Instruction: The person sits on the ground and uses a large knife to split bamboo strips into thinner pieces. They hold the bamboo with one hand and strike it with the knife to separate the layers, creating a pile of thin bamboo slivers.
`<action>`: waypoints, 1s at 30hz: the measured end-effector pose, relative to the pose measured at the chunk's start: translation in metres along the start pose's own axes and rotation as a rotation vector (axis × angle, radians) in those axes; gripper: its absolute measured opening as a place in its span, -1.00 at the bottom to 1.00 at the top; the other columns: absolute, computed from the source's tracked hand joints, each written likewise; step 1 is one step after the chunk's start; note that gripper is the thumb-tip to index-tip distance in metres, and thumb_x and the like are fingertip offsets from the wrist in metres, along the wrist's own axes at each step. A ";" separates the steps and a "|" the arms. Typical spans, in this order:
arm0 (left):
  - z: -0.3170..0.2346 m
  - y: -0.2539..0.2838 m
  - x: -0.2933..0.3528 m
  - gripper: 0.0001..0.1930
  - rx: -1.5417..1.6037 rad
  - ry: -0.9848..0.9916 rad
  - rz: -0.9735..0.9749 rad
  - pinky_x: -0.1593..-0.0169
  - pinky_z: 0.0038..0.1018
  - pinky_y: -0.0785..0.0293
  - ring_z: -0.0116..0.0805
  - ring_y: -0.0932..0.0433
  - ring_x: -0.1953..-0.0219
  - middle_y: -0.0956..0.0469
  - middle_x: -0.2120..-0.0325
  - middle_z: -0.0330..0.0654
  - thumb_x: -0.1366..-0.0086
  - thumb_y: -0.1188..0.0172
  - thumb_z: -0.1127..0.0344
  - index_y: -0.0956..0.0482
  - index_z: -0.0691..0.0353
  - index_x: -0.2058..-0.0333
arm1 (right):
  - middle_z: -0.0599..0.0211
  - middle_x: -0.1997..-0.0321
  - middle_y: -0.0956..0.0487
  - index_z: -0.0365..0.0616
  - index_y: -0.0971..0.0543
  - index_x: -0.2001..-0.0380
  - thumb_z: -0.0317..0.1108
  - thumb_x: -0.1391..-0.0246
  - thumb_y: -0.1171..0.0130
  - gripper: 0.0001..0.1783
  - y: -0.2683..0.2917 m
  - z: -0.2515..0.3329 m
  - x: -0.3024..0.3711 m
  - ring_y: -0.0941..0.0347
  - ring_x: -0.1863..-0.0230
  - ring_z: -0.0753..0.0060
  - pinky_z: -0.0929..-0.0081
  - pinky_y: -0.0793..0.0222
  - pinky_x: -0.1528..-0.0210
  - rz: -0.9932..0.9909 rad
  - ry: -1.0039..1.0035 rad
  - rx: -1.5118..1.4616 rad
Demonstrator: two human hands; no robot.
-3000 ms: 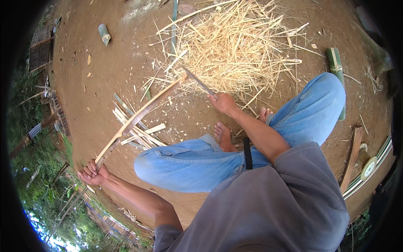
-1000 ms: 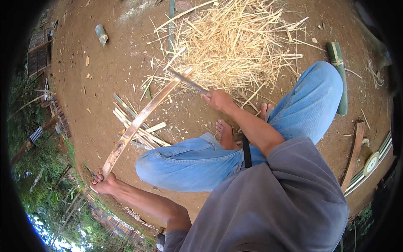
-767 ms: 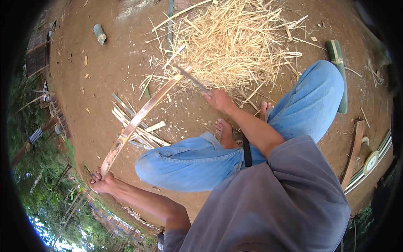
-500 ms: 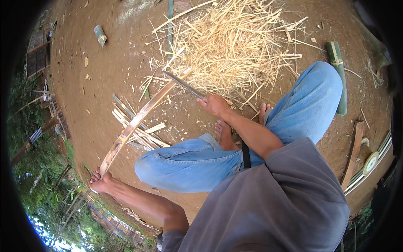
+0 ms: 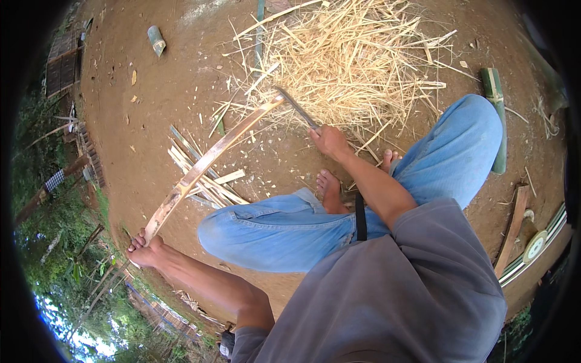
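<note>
My left hand (image 5: 144,249), at the far left, is closed round the near end of a long split bamboo strip (image 5: 209,158). The strip slants up and away to the right above the ground, its pale inner side and node marks showing. In front of my shins, my right hand (image 5: 330,143) is closed on a knife, its handle hidden by my fingers. The narrow dark knife blade (image 5: 295,107) points up and left and meets the strip at its far end.
A large heap of pale bamboo shavings (image 5: 351,63) lies ahead. Cut strips (image 5: 209,181) lie beneath the held strip. A green bamboo section (image 5: 496,121) lies beyond my right knee, a short piece (image 5: 157,41) at far left. A wooden plank (image 5: 512,230) lies at the right.
The knife blade has slid along the bamboo strip to its far end, with my right hand moving slightly forward and right. My left hand keeps its grip. The view has turned slightly.
</note>
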State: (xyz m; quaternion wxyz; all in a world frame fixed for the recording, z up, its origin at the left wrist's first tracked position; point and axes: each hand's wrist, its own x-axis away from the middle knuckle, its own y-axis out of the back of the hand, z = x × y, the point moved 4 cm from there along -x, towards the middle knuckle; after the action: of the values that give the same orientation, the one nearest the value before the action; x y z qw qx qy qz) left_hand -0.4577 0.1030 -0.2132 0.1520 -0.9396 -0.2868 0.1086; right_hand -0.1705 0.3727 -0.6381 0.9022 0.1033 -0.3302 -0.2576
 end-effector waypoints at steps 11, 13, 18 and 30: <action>-0.043 -0.010 -0.022 -0.57 0.123 0.069 0.446 0.57 -0.49 -0.06 -0.47 0.02 0.74 0.00 0.81 -0.39 -0.41 0.08 0.20 -0.10 0.00 0.69 | 0.03 0.53 -0.56 -0.19 -0.55 0.14 0.21 -0.25 0.10 -0.37 -0.029 0.180 0.095 -0.57 0.42 0.07 0.03 -0.51 0.32 0.368 0.277 0.096; -0.049 -0.004 -0.019 -0.56 0.107 0.040 0.479 0.56 -0.49 -0.06 -0.47 0.01 0.75 0.00 0.82 -0.39 -0.40 0.06 0.19 -0.10 -0.01 0.70 | 0.05 0.53 -0.56 -0.19 -0.55 0.14 0.21 -0.25 0.12 -0.37 -0.032 0.144 0.079 -0.56 0.43 0.10 0.04 -0.51 0.33 0.327 0.083 0.029; -0.069 0.013 -0.029 -0.55 0.135 0.048 0.526 0.56 -0.51 -0.06 -0.50 0.01 0.75 -0.01 0.83 -0.40 -0.38 0.02 0.20 -0.12 -0.01 0.72 | 0.07 0.53 -0.55 -0.23 -0.55 0.16 0.14 -0.28 0.12 -0.41 -0.025 0.172 0.112 -0.54 0.47 0.14 0.10 -0.51 0.34 0.314 0.124 0.112; -0.110 0.022 -0.019 -0.52 0.133 0.030 0.573 0.57 -0.55 -0.03 -0.54 0.03 0.76 -0.03 0.84 -0.42 -0.39 0.01 0.17 -0.12 -0.02 0.74 | 0.24 0.73 -0.43 -0.31 -0.57 0.32 0.17 -0.29 0.13 -0.35 -0.063 0.130 0.129 -0.42 0.67 0.23 0.16 -0.45 0.50 0.012 0.212 0.047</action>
State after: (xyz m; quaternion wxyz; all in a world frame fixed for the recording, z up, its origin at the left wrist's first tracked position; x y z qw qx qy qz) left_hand -0.4300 0.0508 -0.1164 0.1808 -0.9717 0.0002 0.1519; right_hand -0.1959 0.2486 -0.4919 0.9309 0.1490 -0.2396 -0.2320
